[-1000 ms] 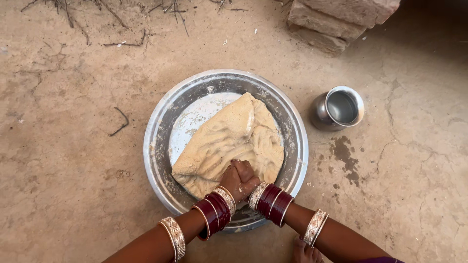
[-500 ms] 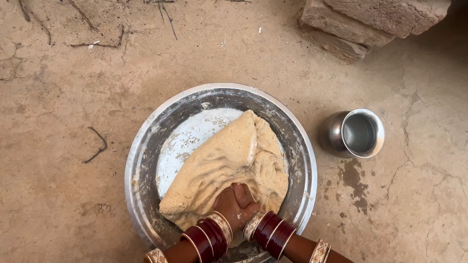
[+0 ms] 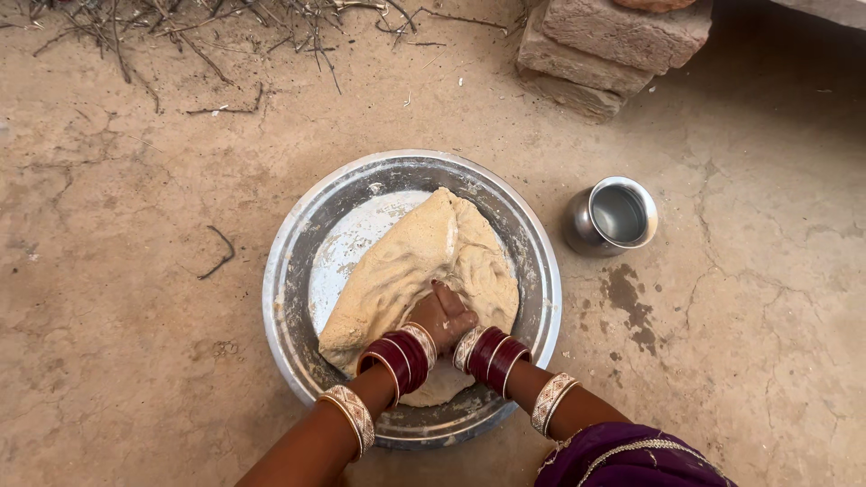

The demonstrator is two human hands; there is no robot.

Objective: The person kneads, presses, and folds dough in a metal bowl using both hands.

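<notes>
A wide steel pan (image 3: 290, 271) sits on the earthen ground and holds a big slab of tan dough (image 3: 410, 257). My left hand (image 3: 436, 317) is a closed fist pressed into the near part of the dough. My right hand (image 3: 458, 323) is tucked tight against it, mostly hidden, also pushing into the dough. Both wrists carry dark red and patterned bangles. The dough's left edge is folded up, and the floury pan bottom shows to its left.
A small steel pot (image 3: 612, 216) with water stands right of the pan, with wet spots (image 3: 629, 302) on the ground near it. Stacked bricks (image 3: 609, 45) lie at the back right, dry twigs (image 3: 180, 27) at the back left. Purple cloth (image 3: 622, 460) shows bottom right.
Both fists have pushed further forward into the dough, and the slab looks narrower and more gathered. The camera view shifted.
</notes>
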